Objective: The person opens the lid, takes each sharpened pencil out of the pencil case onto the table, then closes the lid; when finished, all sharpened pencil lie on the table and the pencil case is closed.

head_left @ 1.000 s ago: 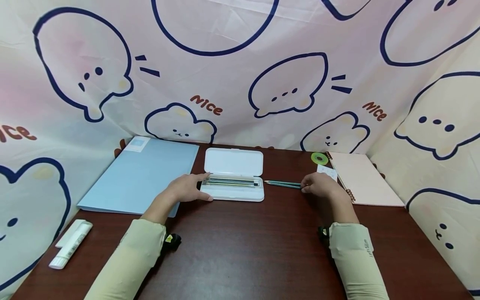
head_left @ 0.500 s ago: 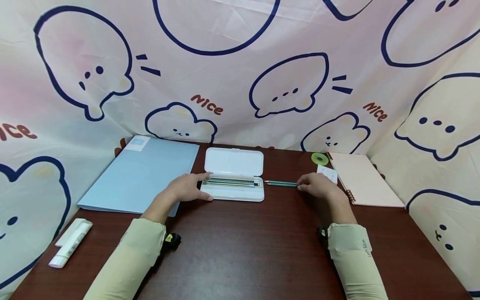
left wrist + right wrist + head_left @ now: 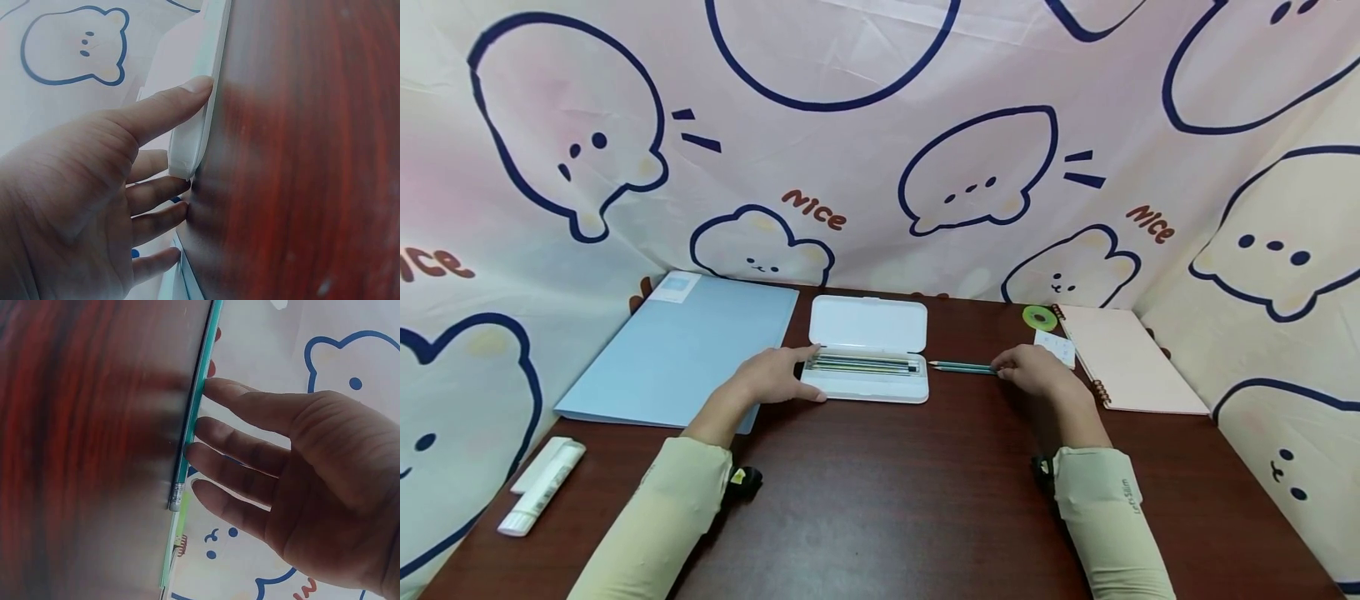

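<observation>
A white pencil case (image 3: pixel 865 385) lies open on the dark wooden table (image 3: pixel 880 500), lid (image 3: pixel 867 323) flipped back, with several pencils (image 3: pixel 861 364) in its tray. My left hand (image 3: pixel 786 377) rests at the case's left end. Its thumb (image 3: pixel 162 106) presses the case's near rim (image 3: pixel 187 147), and the fingers touch the far side. Two green pencils (image 3: pixel 961 367) lie on the table just right of the case. My right hand (image 3: pixel 1022 368) rests over their eraser ends, straight fingers (image 3: pixel 231 440) touching one green pencil (image 3: pixel 195 406).
A blue folder (image 3: pixel 681 350) lies left of the case and a white glue stick (image 3: pixel 542 487) sits near the front left edge. At the back right are a green tape roll (image 3: pixel 1039 317), a small white card (image 3: pixel 1054 346) and a pink spiral notebook (image 3: pixel 1123 358). Printed cloth walls the table.
My right hand has slid a little to the left along the green pencils and now covers more of them. The left hand and the case have not moved.
</observation>
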`<action>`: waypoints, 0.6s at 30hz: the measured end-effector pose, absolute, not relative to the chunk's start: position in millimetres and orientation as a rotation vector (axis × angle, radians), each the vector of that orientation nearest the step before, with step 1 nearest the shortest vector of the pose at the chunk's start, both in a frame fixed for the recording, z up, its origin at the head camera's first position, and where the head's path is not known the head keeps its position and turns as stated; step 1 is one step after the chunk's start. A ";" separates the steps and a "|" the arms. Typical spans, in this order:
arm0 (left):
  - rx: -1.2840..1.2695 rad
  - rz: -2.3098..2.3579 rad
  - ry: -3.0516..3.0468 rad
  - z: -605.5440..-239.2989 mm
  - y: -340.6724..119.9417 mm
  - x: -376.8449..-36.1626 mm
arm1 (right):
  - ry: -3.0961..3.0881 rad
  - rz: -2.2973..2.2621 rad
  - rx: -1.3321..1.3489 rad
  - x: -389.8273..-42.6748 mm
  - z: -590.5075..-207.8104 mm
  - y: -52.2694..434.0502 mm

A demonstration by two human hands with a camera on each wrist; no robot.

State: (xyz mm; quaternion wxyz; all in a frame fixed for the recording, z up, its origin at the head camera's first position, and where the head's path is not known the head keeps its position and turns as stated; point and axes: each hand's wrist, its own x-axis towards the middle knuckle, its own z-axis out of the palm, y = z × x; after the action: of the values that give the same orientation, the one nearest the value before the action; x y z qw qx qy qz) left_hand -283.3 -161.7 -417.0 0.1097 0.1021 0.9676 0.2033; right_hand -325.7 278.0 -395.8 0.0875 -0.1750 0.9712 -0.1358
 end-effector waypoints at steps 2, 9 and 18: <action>0.302 0.600 2.843 -417.1 -161.6 -283.2 | 2.886 -0.404 -0.523 -324.8 -395.1 276.6; 0.314 0.601 2.847 -416.8 -161.3 -283.8 | 2.892 -0.378 -0.572 -321.5 -390.3 271.5; 0.312 0.607 2.845 -417.2 -161.4 -284.0 | 2.899 -0.427 -0.641 -318.4 -385.1 265.4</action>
State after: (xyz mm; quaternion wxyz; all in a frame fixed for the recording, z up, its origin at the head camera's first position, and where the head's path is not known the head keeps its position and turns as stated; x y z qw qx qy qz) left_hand -284.0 -161.4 -417.2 0.1077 0.1061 0.9668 0.2061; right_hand -318.4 265.4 -385.1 0.0711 -0.2131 0.9640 -0.1420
